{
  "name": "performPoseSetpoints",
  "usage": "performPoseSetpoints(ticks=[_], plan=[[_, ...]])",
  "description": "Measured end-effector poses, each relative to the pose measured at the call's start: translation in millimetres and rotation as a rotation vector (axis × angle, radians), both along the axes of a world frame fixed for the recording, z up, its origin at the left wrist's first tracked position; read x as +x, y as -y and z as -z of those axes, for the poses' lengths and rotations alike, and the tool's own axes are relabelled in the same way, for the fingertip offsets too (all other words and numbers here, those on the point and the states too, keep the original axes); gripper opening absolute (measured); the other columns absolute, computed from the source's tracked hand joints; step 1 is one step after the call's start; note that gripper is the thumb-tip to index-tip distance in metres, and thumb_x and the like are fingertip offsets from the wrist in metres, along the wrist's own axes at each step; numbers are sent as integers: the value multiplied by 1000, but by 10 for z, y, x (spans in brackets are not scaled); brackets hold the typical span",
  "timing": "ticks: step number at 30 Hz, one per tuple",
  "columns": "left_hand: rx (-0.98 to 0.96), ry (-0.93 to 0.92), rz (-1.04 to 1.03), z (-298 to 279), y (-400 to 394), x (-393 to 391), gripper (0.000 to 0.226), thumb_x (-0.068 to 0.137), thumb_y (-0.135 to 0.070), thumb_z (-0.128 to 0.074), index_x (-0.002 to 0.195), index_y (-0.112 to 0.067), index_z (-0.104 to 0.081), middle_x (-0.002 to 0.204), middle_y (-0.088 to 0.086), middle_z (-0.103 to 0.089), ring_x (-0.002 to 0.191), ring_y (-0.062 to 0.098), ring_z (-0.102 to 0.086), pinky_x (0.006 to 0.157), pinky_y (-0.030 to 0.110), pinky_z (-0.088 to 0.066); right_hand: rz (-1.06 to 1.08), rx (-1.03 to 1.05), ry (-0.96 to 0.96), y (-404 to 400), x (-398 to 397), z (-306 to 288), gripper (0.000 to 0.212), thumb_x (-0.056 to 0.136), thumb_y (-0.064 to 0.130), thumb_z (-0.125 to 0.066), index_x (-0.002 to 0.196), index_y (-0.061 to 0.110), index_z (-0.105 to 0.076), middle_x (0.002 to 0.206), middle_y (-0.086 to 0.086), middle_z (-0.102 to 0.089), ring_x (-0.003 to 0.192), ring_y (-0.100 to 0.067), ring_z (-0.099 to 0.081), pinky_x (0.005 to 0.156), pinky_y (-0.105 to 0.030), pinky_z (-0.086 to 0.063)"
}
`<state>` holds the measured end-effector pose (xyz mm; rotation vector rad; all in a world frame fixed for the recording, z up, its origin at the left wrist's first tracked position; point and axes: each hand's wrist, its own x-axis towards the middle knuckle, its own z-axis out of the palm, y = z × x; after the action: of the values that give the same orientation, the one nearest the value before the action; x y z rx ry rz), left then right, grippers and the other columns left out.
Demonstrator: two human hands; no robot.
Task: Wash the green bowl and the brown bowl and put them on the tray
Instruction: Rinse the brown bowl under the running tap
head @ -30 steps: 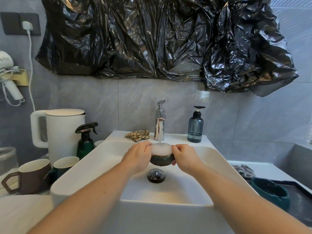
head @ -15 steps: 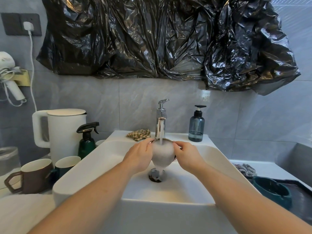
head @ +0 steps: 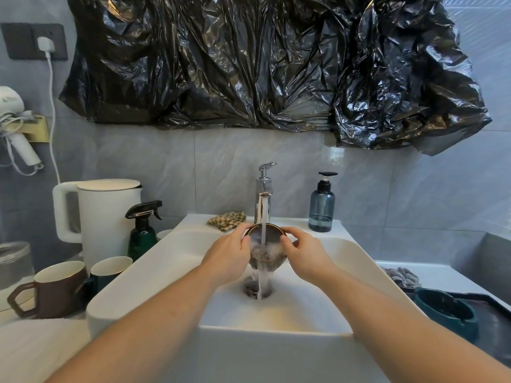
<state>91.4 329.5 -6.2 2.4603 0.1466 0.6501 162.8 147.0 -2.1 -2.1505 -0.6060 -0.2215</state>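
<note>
The brown bowl [head: 272, 236] is held over the white sink [head: 345, 252], tipped towards me so its inside faces me. My left hand [head: 229, 251] grips its left rim and my right hand [head: 302, 251] its right rim. Water runs from the chrome tap [head: 262, 197] into the bowl and foamy water spills from its lower edge down to the drain [head: 255, 288]. The green bowl [head: 445, 308] rests on the dark tray [head: 495, 319] at the right.
A blue soap bottle [head: 322, 208] and a checked cloth [head: 228, 219] sit on the sink's back ledge. To the left stand a white kettle [head: 106, 217], a green spray bottle [head: 142, 230], a brown mug [head: 52, 288] and a green mug [head: 110, 270]. A crumpled cloth [head: 401, 275] lies behind the tray.
The bowl, upright and full of foam a second ago, has been tipped towards me. The foam has poured out and the dark inside now shows under the running water.
</note>
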Motion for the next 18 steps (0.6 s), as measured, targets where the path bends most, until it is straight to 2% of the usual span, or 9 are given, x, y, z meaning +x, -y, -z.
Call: performPoseSetpoints(ticks=[2,6,11,13,18], plan=[[8,7,-4,-3,1,-2,41,112,-26,-32,149,-36,-47,98,0,-60,93,26,-55,81,38,-42,-4,0,1,2,2,5,32,106,39,-45,135,35,-59,88,5,-73,77,-14,-65,70,-34,-55],[21,20,-11,-11,13,-11,40,112,-27,-32,147,-38,-47,93,-1,-59,90,25,-55,77,37,-39,-9,-28,-14,-4,-9,2,31,106,37,-45,135,33,-55,90,3,-72,76,-13,-64,68,-32,-52],[32,43,-37,-8,0,2,40,112,-35,-34,150,-40,-44,114,5,-71,106,29,-62,89,42,-49,-36,-85,-66,-2,-48,1,27,108,33,-43,134,26,-47,86,0,-70,62,-12,-55,54,-24,-40],[36,50,-44,-8,-4,9,39,112,-37,-34,149,-40,-43,114,6,-71,106,30,-63,90,44,-51,-43,-105,-79,1,-69,-13,26,108,33,-42,134,26,-45,90,-2,-70,62,-11,-54,50,-22,-38],[45,69,-49,-29,20,-6,37,112,-38,-36,148,-39,-43,111,1,-67,106,29,-61,93,47,-51,-50,-114,-102,11,-89,-32,24,108,32,-42,131,25,-43,101,-6,-73,69,-13,-61,55,-26,-45]])
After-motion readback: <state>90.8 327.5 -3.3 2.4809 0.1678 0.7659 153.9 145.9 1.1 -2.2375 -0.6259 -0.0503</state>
